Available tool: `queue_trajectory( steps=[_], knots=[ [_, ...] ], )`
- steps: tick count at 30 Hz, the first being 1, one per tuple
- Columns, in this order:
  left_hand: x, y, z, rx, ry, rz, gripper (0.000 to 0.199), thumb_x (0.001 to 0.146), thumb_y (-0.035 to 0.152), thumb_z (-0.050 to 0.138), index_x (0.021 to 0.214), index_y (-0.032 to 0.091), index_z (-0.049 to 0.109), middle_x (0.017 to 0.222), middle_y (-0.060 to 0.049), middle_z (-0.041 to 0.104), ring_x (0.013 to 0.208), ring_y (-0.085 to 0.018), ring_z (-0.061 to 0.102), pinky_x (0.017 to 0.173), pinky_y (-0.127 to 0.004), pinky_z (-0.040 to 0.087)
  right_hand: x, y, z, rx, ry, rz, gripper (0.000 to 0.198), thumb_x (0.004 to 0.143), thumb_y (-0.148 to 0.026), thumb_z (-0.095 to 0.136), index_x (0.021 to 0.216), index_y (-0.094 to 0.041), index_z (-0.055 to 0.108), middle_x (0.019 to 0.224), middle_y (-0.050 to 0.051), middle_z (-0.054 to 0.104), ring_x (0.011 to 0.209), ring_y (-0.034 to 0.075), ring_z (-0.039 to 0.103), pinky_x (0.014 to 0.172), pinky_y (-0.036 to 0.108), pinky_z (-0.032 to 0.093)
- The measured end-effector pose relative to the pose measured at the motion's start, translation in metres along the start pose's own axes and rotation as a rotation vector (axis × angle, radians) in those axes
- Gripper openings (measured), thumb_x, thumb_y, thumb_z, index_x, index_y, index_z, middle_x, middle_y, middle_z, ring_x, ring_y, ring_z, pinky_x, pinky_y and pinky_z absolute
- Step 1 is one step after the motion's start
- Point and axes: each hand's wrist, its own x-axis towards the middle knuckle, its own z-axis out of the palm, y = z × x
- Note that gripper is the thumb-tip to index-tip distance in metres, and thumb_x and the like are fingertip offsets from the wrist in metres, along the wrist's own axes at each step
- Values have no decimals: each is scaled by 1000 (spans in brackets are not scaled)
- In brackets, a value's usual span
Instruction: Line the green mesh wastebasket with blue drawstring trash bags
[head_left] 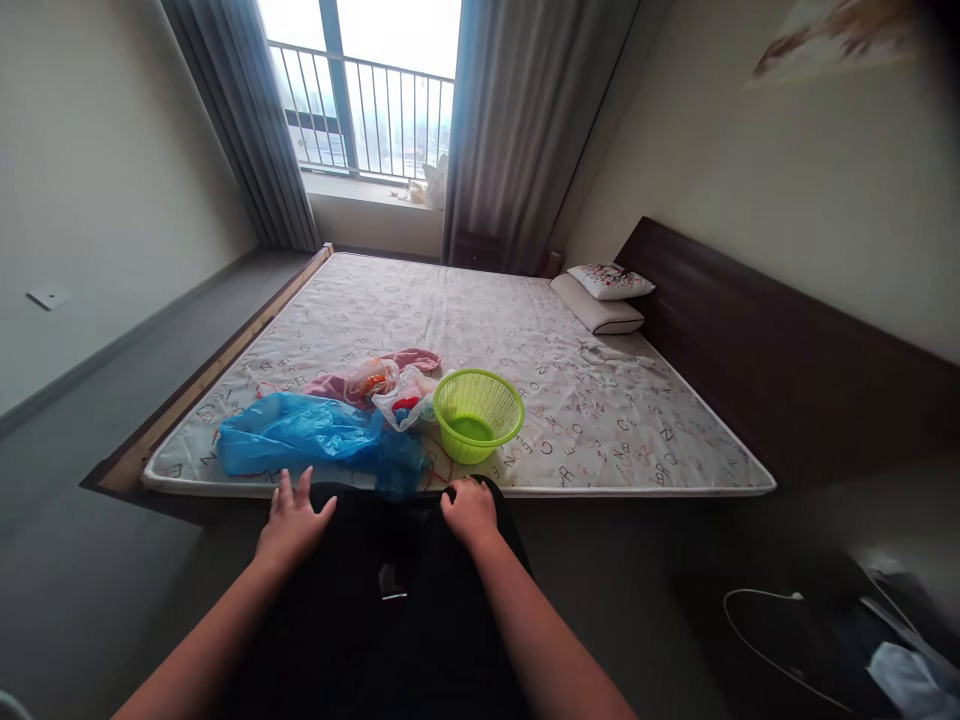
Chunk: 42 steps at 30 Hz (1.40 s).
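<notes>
My left hand (295,515) is open, its fingers spread beside my dark-clothed leg, just short of the mattress edge. Over my other knee rests my right hand (470,508), empty, with its fingers laid down. Beyond the left hand a crumpled blue plastic bag (300,435) lies on the mattress, one end hanging over the edge. Behind it are a pink cloth (328,387) and clear plastic bags (409,385) with orange, red and blue things inside that I cannot make out. A green plastic basket (478,415) stands upright past my right hand.
The mattress (585,430) sits in a wooden bed frame (225,350) with a dark headboard (720,290). Pillows (600,300) lie at the far right. A white cable (757,640) trails across the floor at lower right. Grey curtains (510,130) flank the window.
</notes>
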Motion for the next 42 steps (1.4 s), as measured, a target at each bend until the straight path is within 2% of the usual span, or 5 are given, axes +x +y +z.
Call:
queue_trajectory(
  steps=[5, 12, 23, 32, 42],
  knots=[
    [-25, 3, 0, 33, 24, -28, 83, 104, 63, 38, 175, 23, 23, 184, -17, 0, 166, -45, 15, 119, -71, 35, -19, 7, -1, 32, 23, 49, 44, 99, -37, 56, 136, -21, 74, 162, 11, 57, 156, 31, 45, 129, 47, 32],
    [-12, -17, 2, 49, -168, -52, 78, 104, 53, 41, 173, 21, 32, 181, -20, 20, 162, -44, 29, 120, -64, 39, -20, 18, 1, -22, -52, 210, 60, 98, -35, 52, 158, -35, 57, 175, 5, 39, 159, 39, 39, 116, 65, 45],
    [-20, 28, -2, 88, -165, 56, 76, 100, 55, 47, 171, 29, 39, 180, -17, 24, 161, -48, 29, 112, -70, 42, -21, 15, 10, -107, -90, 237, 68, 100, -44, 49, 167, -37, 42, 181, 5, 25, 159, 47, 34, 106, 73, 48],
    [35, -25, 9, -12, -184, 181, 63, 87, 54, 59, 138, 20, 74, 158, -25, 57, 144, -48, 55, 115, -63, 43, 20, 70, 17, -93, -29, 262, 53, 98, -37, 50, 148, -32, 65, 161, 11, 57, 138, 40, 63, 107, 59, 53],
    [57, -55, 4, -89, -232, 65, 41, 86, 44, 56, 110, 19, 78, 123, -21, 77, 117, -37, 74, 97, -47, 55, 42, 135, 26, 32, -84, 311, 41, 101, -29, 41, 120, -27, 76, 131, 14, 77, 122, 30, 76, 97, 41, 58]
  ],
)
